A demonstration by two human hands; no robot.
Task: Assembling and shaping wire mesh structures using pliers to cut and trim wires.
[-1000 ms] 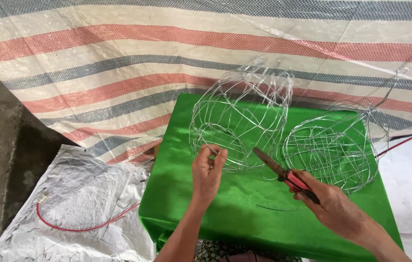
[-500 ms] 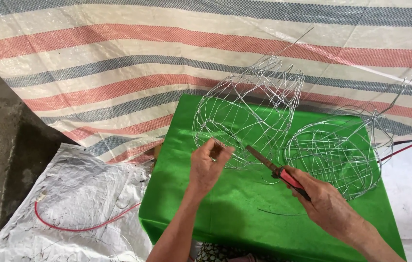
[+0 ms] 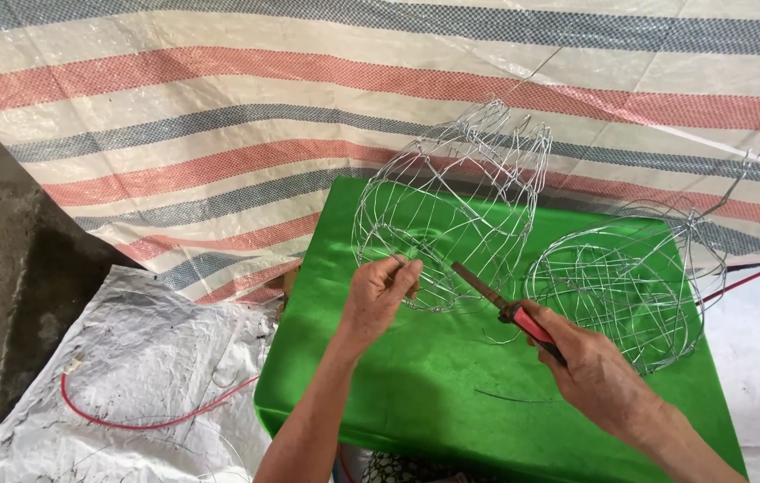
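A bench [image 3: 416,402] covered in shiny green cloth stands in front of a striped tarp [image 3: 219,116] of cream, red and blue bands. Near the far edge of the bench, about midway along it, stands a wire basket [image 3: 451,215] of thin silvery wire, tall and rounded, its open mesh leaning a little toward the person. The left hand [image 3: 378,295] is at the near lower rim of this basket, fingers pinched narrow on a strand of the wire. The right hand [image 3: 590,362] is closed around the red handles of a pair of pliers [image 3: 501,300], whose dark nose points up and left toward the basket's lower rim, just beside the left hand's fingers; whether the tip touches the wire cannot be told.

Toward the right edge of the bench lies a second wire basket [image 3: 626,286], rounder and lower, with loose wire ends sticking up at its far right side. It lies just beside the first basket. A short cut piece of wire [image 3: 509,396] lies on the green cloth near the right hand, toward the near edge.

On the floor left of the bench lies a crumpled white sheet [image 3: 129,376] with a red cord [image 3: 147,419] curving across it. Another length of red cord [image 3: 755,275] runs off past the right edge of the bench.
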